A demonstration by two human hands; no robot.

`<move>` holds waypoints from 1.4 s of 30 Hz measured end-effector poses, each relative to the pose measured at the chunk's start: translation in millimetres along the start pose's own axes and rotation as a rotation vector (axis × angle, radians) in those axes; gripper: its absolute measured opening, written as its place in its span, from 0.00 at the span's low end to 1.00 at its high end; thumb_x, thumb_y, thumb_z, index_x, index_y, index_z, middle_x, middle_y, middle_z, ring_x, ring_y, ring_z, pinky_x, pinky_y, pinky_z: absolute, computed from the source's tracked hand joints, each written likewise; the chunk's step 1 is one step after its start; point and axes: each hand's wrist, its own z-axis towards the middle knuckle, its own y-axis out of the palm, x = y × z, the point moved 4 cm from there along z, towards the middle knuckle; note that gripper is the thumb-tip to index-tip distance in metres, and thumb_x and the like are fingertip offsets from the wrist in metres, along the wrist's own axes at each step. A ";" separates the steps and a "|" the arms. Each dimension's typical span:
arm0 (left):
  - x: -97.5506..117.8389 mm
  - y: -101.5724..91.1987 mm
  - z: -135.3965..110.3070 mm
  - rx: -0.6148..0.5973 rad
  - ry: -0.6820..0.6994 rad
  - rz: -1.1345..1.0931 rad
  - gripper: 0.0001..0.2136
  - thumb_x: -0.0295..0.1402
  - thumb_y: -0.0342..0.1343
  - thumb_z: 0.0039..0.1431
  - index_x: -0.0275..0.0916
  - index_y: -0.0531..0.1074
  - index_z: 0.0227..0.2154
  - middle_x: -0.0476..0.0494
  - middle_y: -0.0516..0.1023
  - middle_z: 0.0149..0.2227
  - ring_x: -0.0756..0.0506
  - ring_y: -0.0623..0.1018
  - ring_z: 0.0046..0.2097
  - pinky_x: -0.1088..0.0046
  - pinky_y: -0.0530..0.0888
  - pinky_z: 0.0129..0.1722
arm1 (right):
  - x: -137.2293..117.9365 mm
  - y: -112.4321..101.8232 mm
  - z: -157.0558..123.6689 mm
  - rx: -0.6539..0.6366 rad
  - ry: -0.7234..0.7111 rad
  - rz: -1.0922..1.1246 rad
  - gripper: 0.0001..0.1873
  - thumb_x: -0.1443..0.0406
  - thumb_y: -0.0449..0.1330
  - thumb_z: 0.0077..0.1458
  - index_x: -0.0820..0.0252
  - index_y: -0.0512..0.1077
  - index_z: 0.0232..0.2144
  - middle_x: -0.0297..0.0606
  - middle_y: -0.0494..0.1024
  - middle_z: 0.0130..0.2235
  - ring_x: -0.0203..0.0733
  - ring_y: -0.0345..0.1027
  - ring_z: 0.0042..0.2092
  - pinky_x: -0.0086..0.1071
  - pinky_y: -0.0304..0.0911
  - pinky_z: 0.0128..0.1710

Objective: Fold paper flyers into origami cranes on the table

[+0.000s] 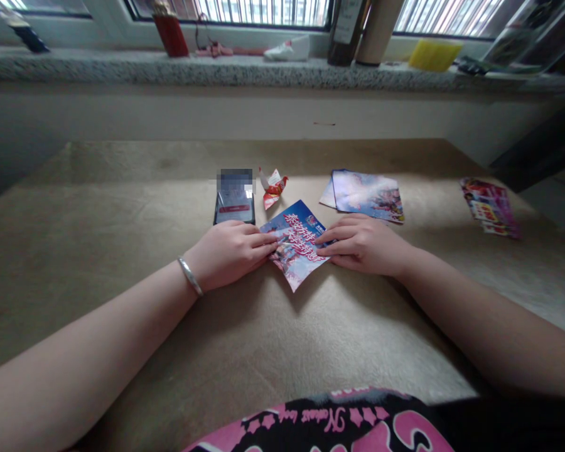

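A square sheet of printed paper [295,254], blue and pink with large red-and-white characters, lies turned like a diamond on the table. My left hand [235,251], with a silver bangle at the wrist, holds its left corner with the fingers over the print. At the right corner my right hand [370,245] grips the sheet in the same way. Both thumbs are hidden. The near corner bends and seems slightly raised. Just beyond the sheet stands a small folded red-and-white paper figure [274,188]. A phone [234,199] lies beyond my left hand.
More printed sheets [370,193] lie beyond my right hand. A pile of pink and red printed papers [489,207] is near the right table edge. Along the stone windowsill [245,68] stand a red container [170,30], bottles and a yellow block [434,55].
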 end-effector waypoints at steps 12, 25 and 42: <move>-3.8 0.9 -2.2 0.049 0.014 -0.037 0.16 0.35 0.41 0.68 0.42 0.76 0.42 0.49 0.79 0.45 0.48 0.78 0.43 0.72 0.74 0.40 | 8.3 -2.6 -6.8 -0.074 0.150 0.038 0.11 0.63 0.53 0.59 0.55 0.77 0.33 0.32 0.80 0.39 0.38 0.72 0.38 0.32 0.65 0.37; -9.5 7.0 -6.0 0.269 -0.172 -0.129 0.07 0.30 0.48 0.60 0.37 0.68 0.40 0.42 0.74 0.47 0.51 0.77 0.34 0.78 0.72 0.29 | 20.7 3.7 -4.6 -0.131 0.661 0.038 0.11 0.60 0.50 0.56 0.59 0.68 0.28 0.38 0.74 0.32 0.38 0.65 0.31 0.29 0.52 0.27; -1.1 11.6 4.2 0.030 -0.103 -0.071 0.19 0.38 0.45 0.65 0.43 0.64 0.58 0.45 0.64 0.61 0.42 0.70 0.53 0.61 0.67 0.55 | 15.4 10.3 7.6 -0.096 0.858 -0.154 0.25 0.42 0.51 0.51 0.57 0.68 0.29 0.40 0.75 0.33 0.40 0.63 0.29 0.31 0.44 0.23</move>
